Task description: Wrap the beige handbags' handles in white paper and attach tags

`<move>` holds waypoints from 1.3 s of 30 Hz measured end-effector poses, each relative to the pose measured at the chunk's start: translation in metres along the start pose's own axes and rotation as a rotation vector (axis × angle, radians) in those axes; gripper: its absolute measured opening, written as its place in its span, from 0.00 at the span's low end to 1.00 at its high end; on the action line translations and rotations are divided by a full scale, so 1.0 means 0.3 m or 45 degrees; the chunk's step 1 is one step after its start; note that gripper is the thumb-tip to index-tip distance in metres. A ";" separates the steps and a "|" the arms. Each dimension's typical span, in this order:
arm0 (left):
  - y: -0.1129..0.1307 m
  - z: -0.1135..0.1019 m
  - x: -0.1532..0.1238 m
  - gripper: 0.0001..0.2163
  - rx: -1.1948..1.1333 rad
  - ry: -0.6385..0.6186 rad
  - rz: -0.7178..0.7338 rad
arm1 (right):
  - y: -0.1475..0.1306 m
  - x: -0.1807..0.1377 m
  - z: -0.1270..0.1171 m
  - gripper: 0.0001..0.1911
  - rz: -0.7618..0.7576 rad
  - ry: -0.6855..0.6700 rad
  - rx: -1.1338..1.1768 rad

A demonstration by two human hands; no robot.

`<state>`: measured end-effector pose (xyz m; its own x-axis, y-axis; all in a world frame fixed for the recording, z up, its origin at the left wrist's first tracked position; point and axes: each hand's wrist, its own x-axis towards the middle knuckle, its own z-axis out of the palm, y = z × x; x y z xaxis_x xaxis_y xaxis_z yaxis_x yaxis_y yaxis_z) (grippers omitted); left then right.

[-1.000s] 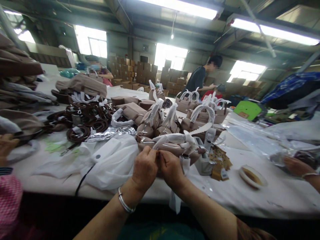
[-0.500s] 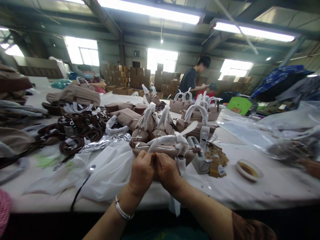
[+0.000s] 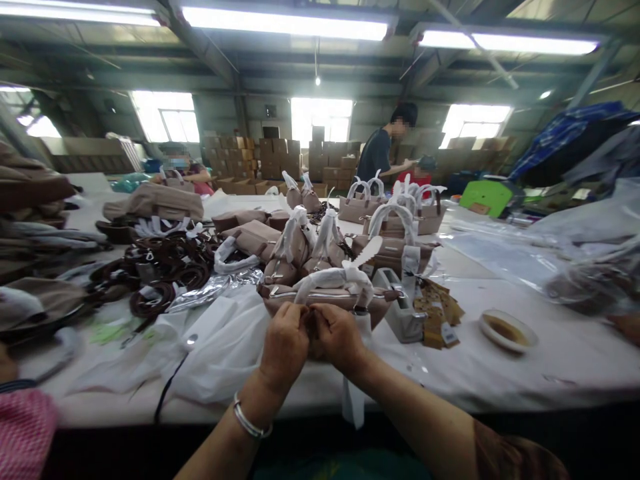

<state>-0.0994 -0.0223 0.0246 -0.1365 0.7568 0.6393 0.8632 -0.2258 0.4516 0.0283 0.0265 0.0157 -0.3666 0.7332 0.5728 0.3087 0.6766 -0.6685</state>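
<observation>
A taupe handbag (image 3: pixel 330 299) with a zip along its top stands on the table right before me. White wrapping covers its handle (image 3: pixel 320 277), and a white serrated strip (image 3: pixel 369 253) sticks up from it. My left hand (image 3: pixel 283 343) and my right hand (image 3: pixel 341 337) meet at the bag's front, thumbs and fingertips pinched together. Something small and brownish shows between them, mostly hidden by the fingers. A white strip (image 3: pixel 353 400) hangs over the table edge below my right hand. Brown card tags (image 3: pixel 440 313) lie right of the bag, beside a grey holder (image 3: pixel 397 307).
More wrapped handbags (image 3: pixel 390 252) stand behind. Coiled brown straps (image 3: pixel 170 263) and white sheets (image 3: pixel 225 347) lie to the left. At right are a shallow dish (image 3: pixel 507 331) of brown liquid and clear plastic bags (image 3: pixel 505 257). A co-worker's pink checked sleeve (image 3: pixel 25 427) reaches in from the left.
My view has shifted slightly. Both hands stay pinched together at the bag's front. On the left, the pink sleeve and a co-worker's hand have come further into view.
</observation>
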 end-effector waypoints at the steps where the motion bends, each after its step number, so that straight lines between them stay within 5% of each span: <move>1: 0.004 0.003 0.000 0.07 -0.005 0.007 0.005 | 0.001 0.000 -0.002 0.11 -0.002 0.008 0.005; 9: 0.017 0.012 0.010 0.08 -0.059 0.041 0.048 | -0.001 0.008 -0.001 0.13 -0.039 0.022 0.050; 18: -0.038 -0.102 0.077 0.10 -0.047 0.244 0.071 | 0.000 -0.091 -0.123 0.16 -0.247 0.143 0.067; 22: -0.052 -0.071 0.158 0.20 -0.064 -0.002 0.172 | 0.078 -0.215 -0.216 0.16 -0.203 0.160 0.027; 27: -0.060 -0.010 0.267 0.12 -0.094 -0.329 0.145 | 0.184 -0.340 -0.330 0.14 -0.008 0.213 -0.068; 32: 0.041 -0.029 0.376 0.14 -0.047 -0.143 0.049 | 0.292 -0.451 -0.413 0.13 0.164 0.247 -0.112; 39: 0.336 -0.054 0.661 0.13 0.079 0.039 0.038 | 0.444 -0.532 -0.466 0.17 0.242 0.177 -0.128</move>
<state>-0.0472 0.0951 0.2070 -0.1245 0.7312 0.6707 0.8955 -0.2084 0.3933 0.2506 0.0094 -0.0985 -0.1714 0.8454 0.5058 0.4487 0.5241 -0.7239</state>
